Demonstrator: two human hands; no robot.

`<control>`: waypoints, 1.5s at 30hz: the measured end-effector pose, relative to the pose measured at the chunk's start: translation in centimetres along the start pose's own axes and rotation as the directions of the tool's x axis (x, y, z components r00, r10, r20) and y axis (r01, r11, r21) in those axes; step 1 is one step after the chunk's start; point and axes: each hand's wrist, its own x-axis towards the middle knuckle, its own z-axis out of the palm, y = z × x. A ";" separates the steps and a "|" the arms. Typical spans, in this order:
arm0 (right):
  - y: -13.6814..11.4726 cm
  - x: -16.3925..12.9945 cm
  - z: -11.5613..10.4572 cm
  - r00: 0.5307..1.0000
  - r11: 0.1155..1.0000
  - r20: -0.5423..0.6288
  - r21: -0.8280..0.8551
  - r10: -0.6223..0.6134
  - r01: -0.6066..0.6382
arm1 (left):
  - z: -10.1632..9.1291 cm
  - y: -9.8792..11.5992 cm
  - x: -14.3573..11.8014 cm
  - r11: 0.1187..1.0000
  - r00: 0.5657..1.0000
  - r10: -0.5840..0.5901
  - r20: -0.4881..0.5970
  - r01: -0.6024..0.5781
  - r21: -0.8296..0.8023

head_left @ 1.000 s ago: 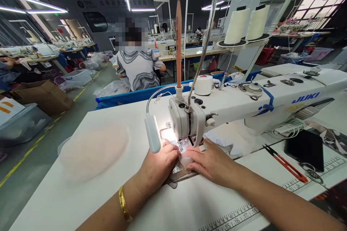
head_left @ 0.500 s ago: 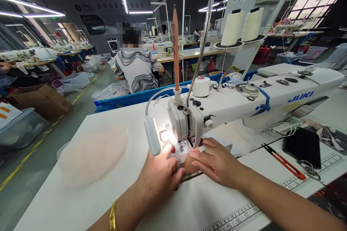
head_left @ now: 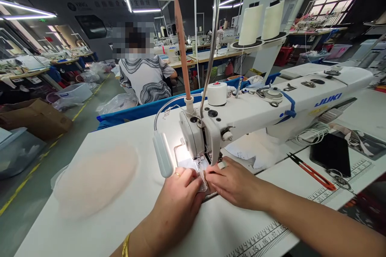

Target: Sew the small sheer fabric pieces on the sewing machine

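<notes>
Just in front of the needle area of a white sewing machine [head_left: 193, 132], both hands are at a small piece of sheer, pale fabric [head_left: 203, 176]. My left hand [head_left: 181, 196] has its fingers bent and pinched on the left side of the fabric, below the lit lamp [head_left: 163, 156]. From the right, my right hand [head_left: 237, 182] grips the fabric's other side with fingertips together, close beside the presser foot. The fingers cover much of the piece. A larger stack of sheer, pale pink fabric [head_left: 96, 180] lies on the white table left of the machine.
Orange-handled thread snips [head_left: 313, 172], a black phone [head_left: 330, 154] and a key ring [head_left: 340, 178] lie to the right. A pencil [head_left: 182, 48] stands upright on the machine head. Thread cones [head_left: 251, 25] sit behind. Another person [head_left: 144, 76] sits ahead, facing away.
My left fingers have closed in on the fabric near the needle, and my right fingertips have drawn together on it. The whole view has shifted slightly.
</notes>
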 end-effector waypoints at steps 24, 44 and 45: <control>0.1 -0.2 -0.2 0.992 1.000 0.129 -0.021 0.005 -0.003 | 0.4 0.3 0.0 0.994 0.996 0.088 -0.021 -0.087 0.072; 0.1 -0.2 0.5 0.997 0.996 0.055 -0.081 0.050 -0.045 | 0.5 0.1 -0.1 0.992 0.994 0.096 -0.049 -0.092 0.084; 0.2 -0.1 0.5 0.997 0.995 0.058 -0.089 0.057 -0.052 | 0.5 0.1 -0.1 0.993 0.995 0.089 -0.039 -0.085 0.087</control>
